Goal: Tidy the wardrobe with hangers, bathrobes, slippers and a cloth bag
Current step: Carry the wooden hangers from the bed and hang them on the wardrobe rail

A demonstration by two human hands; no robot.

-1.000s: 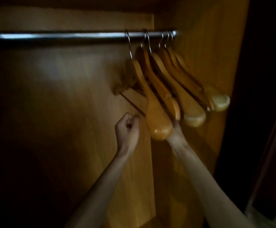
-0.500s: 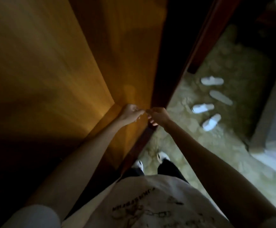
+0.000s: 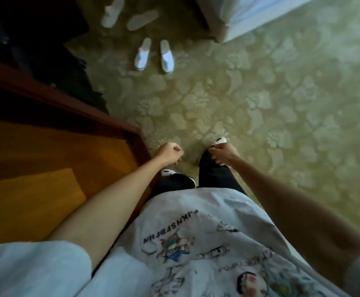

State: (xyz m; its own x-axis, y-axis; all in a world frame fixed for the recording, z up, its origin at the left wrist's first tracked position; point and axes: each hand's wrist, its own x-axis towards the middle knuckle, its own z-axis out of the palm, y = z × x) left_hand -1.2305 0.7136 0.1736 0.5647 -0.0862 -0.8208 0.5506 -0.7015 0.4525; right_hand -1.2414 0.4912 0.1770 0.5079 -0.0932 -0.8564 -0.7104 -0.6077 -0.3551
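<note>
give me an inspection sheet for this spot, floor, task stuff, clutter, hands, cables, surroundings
Surface: patterned green carpet, bare around the feet.
Job's things: four white slippers; near pair side by side, far two askew, one sole-up. No hangers, bathrobes or bag in view.
Clutter: nothing seen.
Hands: left hand curled, holding nothing visible; right hand loosely curled, empty.
Cables: nothing seen.
Surroundings: wooden wardrobe floor on the left; white bedding at top right.

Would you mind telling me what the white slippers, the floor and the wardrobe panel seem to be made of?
The white slippers look like soft fabric: matte, no shine. The floor appears to be carpet, with a raised, tone-on-tone leaf pattern. The wardrobe panel looks like smooth wood or wood veneer, orange-brown with a faint sheen; which one cannot be told.
</note>
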